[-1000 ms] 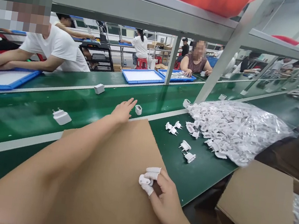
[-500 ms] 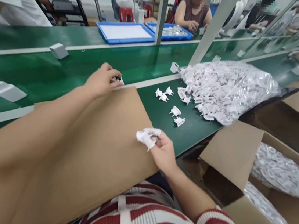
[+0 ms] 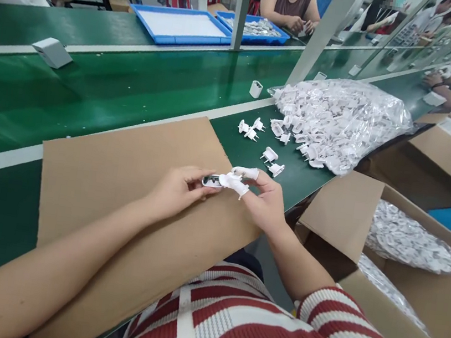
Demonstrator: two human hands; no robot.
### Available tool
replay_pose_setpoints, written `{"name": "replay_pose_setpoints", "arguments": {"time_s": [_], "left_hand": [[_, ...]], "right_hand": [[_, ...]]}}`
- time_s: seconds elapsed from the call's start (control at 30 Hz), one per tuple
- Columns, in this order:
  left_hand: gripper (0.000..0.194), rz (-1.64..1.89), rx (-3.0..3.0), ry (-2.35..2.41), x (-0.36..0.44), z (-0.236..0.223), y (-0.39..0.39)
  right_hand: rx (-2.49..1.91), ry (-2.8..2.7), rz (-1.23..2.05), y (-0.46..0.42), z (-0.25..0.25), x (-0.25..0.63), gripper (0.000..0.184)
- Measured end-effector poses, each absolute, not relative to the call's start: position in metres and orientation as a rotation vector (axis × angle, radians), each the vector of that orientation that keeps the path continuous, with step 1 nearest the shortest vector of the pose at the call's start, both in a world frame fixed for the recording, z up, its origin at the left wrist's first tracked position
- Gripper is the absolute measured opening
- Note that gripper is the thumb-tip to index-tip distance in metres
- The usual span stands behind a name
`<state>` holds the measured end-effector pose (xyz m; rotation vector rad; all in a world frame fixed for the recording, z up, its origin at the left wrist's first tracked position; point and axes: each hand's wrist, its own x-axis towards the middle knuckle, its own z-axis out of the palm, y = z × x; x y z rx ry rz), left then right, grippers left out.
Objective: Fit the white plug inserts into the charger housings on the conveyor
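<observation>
Over the cardboard sheet (image 3: 138,162), my left hand (image 3: 178,191) pinches a white charger housing (image 3: 211,181) with its open, dark-lined end facing up. My right hand (image 3: 266,204) wears white covers on its thumb and a fingertip. Between them it grips a small white plug piece (image 3: 227,180), partly hidden by the fingers, right against the housing's end. Several loose white plug pieces (image 3: 269,154) with pins lie on the green bench just beyond my right hand. Past them, a clear plastic bag (image 3: 341,123) spills more of the same pieces.
On the green conveyor belt (image 3: 136,89) lie white charger housings (image 3: 53,52). Blue trays (image 3: 182,27) stand across it, near a seated co-worker (image 3: 292,8). Metal posts (image 3: 240,11) rise between. To my right, an open carton (image 3: 340,213) holds bagged white pieces.
My left hand has come back from the belt's edge to my right hand, bringing a charger housing. The housings on the belt appear farther left, and the view has shifted slightly.
</observation>
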<state>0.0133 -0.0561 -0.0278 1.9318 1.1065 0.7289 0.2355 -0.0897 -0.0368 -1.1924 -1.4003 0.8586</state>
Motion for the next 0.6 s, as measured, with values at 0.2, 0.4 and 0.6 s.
{"name": "replay_pose_setpoints", "arguments": {"time_s": [0.2,0.4,0.6], "left_hand": [[0.064,0.818,1.693,1.045,0.017,-0.043,-0.061],[0.065,0.855,1.708,1.042,0.015,-0.05,-0.062],[0.066,0.858,1.77,1.035,0.016,-0.049,-0.061]], "right_hand": [[-1.16,-1.881,0.341,-0.08,-0.036,0.229,0.022],[-1.156,-1.95,0.305,-0.079,-0.041,0.224,0.026],[-1.133,-1.992,0.287,-0.074,-0.038,0.225,0.027]]}}
